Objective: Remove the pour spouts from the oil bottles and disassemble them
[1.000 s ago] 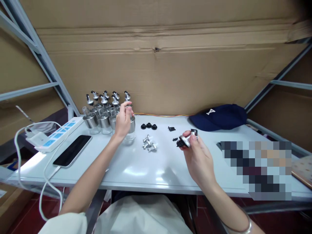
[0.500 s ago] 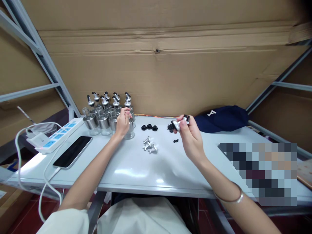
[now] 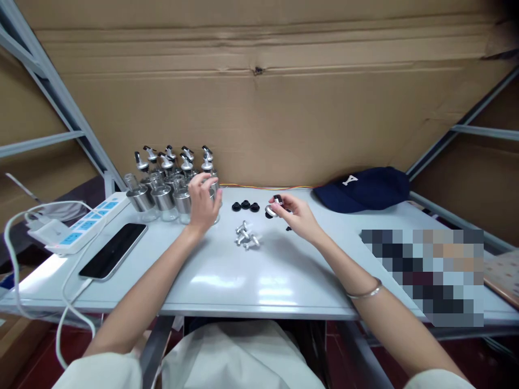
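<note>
My right hand pinches a silver-and-black pourer spout above the table, its black flap lever up. My left hand is in front of the rightmost front bottle, thumb and fingers apart; whether it touches the glass I cannot tell. Left of that hand stand several glass bottles with steel sleeves. The back ones carry pourer spouts, while the front ones beside my hand have bare necks. Between my hands lie small silver spout parts and three black rubber stoppers.
A white power strip and a black phone with a cable lie on the left. At the back right rests a navy cap. A blurred-out patch covers the right side. Cardboard walls the back.
My right hand has moved left and turned the pourer spout more upright. My left hand has spread its fingers in front of the bottle. The view has shifted slightly.
</note>
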`<state>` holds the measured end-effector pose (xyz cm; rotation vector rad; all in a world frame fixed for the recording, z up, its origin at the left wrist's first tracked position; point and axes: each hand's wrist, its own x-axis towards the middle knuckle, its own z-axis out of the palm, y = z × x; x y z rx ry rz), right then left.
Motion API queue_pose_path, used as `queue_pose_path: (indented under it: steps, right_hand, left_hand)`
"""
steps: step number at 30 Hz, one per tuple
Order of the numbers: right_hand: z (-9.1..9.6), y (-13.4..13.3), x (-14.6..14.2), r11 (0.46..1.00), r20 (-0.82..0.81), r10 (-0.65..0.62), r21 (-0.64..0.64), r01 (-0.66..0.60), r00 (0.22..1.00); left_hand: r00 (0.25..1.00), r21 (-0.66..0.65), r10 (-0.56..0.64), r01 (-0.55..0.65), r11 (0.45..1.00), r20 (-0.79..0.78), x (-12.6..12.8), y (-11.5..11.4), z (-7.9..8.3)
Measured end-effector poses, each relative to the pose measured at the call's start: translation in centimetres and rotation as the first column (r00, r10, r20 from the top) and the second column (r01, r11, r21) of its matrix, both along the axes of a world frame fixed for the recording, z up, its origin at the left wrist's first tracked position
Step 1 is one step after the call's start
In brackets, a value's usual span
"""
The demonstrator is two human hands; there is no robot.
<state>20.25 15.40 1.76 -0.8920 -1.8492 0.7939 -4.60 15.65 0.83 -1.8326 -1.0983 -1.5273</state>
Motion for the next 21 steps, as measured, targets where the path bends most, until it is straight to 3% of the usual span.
queue_pose_path:
  steps: [3,7,12,16,19,21]
  right_hand:
    - [0.1,-0.4,-0.1,0.996,-0.090,0.050,-0.072,-0.056,0.995]
    - [0.2,-1.3,-0.7,0.978,-0.210,0.140,-0.121,-0.168,0.968]
    - [-0.2,-1.9,-1.1,0.966,-0.238,0.190,-0.128,-0.225,0.952]
    - [-0.5,-1.9,-1.2,0.971,-0.187,0.198,-0.095,-0.218,0.962]
    - [-0.4,-2.2,-1.2,0.979,-0.120,0.200,-0.019,-0.204,0.972]
    - [-0.3,-2.6,-1.2,0.980,-0.016,0.171,0.110,-0.168,0.985]
  left_hand:
    - [0.975,0.055,-0.091,0.105,0.993,-0.204,2.5,-2.0,-0.3]
    - [0.880,-0.119,-0.292,0.266,0.957,-0.375,5.1,-3.8,-1.0]
    - [0.869,-0.209,-0.321,0.258,0.943,-0.377,5.7,-4.1,-1.8]
    - [0.840,-0.218,-0.398,0.339,0.915,-0.368,5.6,-4.0,-1.9]
    - [0.817,-0.175,-0.437,0.400,0.900,-0.376,5.7,-4.0,-1.9]
    - [0.802,-0.139,-0.460,0.442,0.886,-0.382,5.8,-4.1,-1.8]
